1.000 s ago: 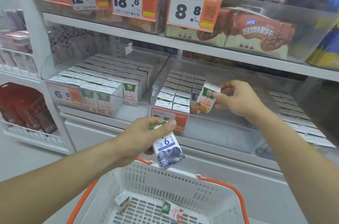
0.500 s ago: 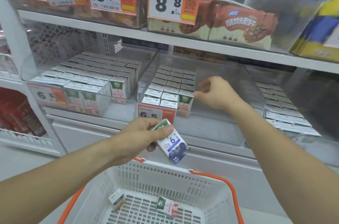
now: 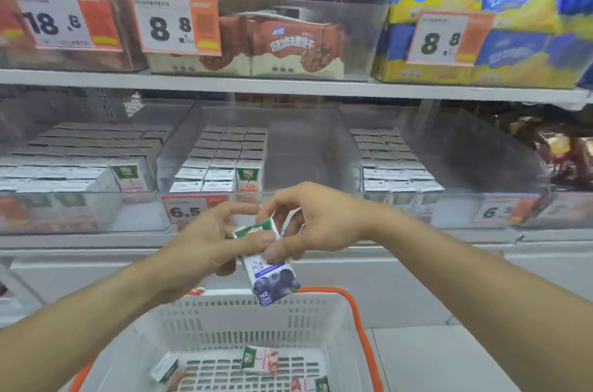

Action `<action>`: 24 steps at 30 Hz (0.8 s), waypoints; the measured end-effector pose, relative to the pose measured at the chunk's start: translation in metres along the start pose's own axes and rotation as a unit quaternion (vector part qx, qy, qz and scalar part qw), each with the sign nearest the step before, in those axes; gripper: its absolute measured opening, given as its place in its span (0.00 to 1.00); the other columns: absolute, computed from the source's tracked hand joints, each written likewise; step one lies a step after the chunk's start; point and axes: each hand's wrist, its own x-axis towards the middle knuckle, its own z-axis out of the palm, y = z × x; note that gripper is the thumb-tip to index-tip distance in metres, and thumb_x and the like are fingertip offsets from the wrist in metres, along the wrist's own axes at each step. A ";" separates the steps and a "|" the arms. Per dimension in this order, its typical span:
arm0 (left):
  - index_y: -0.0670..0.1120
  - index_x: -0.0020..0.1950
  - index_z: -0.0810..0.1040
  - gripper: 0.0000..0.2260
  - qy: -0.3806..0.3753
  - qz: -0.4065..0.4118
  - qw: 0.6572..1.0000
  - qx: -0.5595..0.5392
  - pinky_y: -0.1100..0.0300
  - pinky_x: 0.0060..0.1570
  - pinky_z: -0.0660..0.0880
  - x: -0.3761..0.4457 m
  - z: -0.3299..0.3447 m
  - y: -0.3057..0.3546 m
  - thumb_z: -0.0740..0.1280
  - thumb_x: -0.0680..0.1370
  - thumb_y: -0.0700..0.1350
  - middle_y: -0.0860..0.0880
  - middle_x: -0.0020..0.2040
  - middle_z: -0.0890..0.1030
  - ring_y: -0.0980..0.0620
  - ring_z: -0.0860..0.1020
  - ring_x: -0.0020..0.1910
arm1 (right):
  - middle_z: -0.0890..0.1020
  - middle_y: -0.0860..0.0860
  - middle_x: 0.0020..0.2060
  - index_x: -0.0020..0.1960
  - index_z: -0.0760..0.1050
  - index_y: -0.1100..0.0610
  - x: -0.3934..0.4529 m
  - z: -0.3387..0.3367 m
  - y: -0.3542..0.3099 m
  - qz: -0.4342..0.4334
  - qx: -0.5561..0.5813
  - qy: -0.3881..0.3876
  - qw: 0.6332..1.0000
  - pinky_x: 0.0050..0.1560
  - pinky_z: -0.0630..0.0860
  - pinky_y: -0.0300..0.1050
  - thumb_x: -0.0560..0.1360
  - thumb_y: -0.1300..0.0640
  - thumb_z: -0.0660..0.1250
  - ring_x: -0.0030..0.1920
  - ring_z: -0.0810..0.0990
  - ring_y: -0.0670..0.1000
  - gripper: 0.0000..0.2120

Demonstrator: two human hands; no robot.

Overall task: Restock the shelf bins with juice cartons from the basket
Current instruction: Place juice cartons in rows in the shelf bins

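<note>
Blueberry juice carton point(image 3: 271, 273) between both hands above basket point(image 3: 324, 321); left hand point(image 3: 208, 241) and right hand point(image 3: 316, 221) seemingly both pinching it.

We're in a shop, a grocery aisle by the look of it. Landmark: the white shelf board point(image 3: 288, 87) running across the view. Just above it, clear bins w/ orange-and-white price tags point(image 3: 176, 26) reading 18.8 and 8.8, plus brown biscuit packs point(image 3: 282, 45) and blue-yellow snack bags point(image 3: 519, 22). Just below it, more clear bins point(image 3: 321, 141) w/ rows of small juice cartons point(image 3: 224, 160) and 6.5 tags point(image 3: 189, 208). Well below it, nearest us, a white shopping basket point(image 3: 256, 318) w/ orange handles.
</note>
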 end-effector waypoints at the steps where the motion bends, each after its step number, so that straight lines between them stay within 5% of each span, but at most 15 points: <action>1: 0.50 0.64 0.76 0.26 -0.009 0.004 1.000 0.012 0.62 0.28 0.64 0.000 0.008 0.004 0.79 0.69 0.55 0.47 0.30 0.74 0.53 0.64 0.26 | 0.83 0.52 0.48 0.57 0.78 0.54 -0.008 -0.005 0.004 -0.001 0.003 0.007 1.000 0.47 0.83 0.51 0.68 0.56 0.81 0.39 0.85 0.54 0.21; 6: 0.52 0.62 0.75 0.31 0.014 0.050 0.994 0.096 0.51 0.45 0.75 0.019 0.043 0.033 0.71 0.66 0.69 0.49 0.51 0.85 0.50 0.83 0.48 | 0.82 0.47 0.48 0.54 0.76 0.51 -0.059 -0.060 0.029 0.018 -0.015 0.123 0.992 0.41 0.82 0.44 0.66 0.60 0.81 0.37 0.83 0.47 0.20; 10: 0.52 0.62 0.73 0.18 0.125 0.186 0.914 0.339 0.64 0.51 0.73 0.055 0.078 0.044 0.72 0.75 0.52 0.56 0.55 0.78 0.68 0.76 0.47 | 0.84 0.54 0.46 0.54 0.76 0.58 -0.101 -0.112 0.063 0.017 0.072 0.278 0.958 0.38 0.81 0.44 0.66 0.65 0.80 0.39 0.85 0.50 0.20; 15: 0.45 0.78 0.57 0.46 0.108 0.251 0.829 0.488 0.52 0.74 0.59 0.119 0.119 0.049 0.74 0.69 0.63 0.47 0.76 0.61 0.49 0.59 0.75 | 0.84 0.61 0.50 0.58 0.76 0.63 -0.117 -0.154 0.124 -0.007 0.110 0.484 0.868 0.51 0.83 0.56 0.67 0.66 0.79 0.47 0.85 0.59 0.22; 19: 0.46 0.80 0.49 0.52 0.107 0.197 0.837 0.498 0.49 0.74 0.60 0.147 0.141 0.030 0.71 0.69 0.68 0.48 0.80 0.56 0.47 0.58 0.77 | 0.81 0.52 0.47 0.54 0.74 0.57 -0.107 -0.175 0.176 0.066 -0.014 0.535 0.842 0.50 0.82 0.51 0.66 0.65 0.80 0.42 0.83 0.54 0.21; 24: 0.47 0.81 0.46 0.51 0.176 0.230 0.764 0.577 0.56 0.54 0.77 0.153 0.146 0.011 0.59 0.70 0.76 0.53 0.80 0.56 0.51 0.71 0.70 | 0.76 0.56 0.35 0.42 0.67 0.58 -0.080 -0.183 0.213 -0.025 -0.173 0.643 0.745 0.37 0.69 0.40 0.70 0.72 0.64 0.36 0.73 0.54 0.11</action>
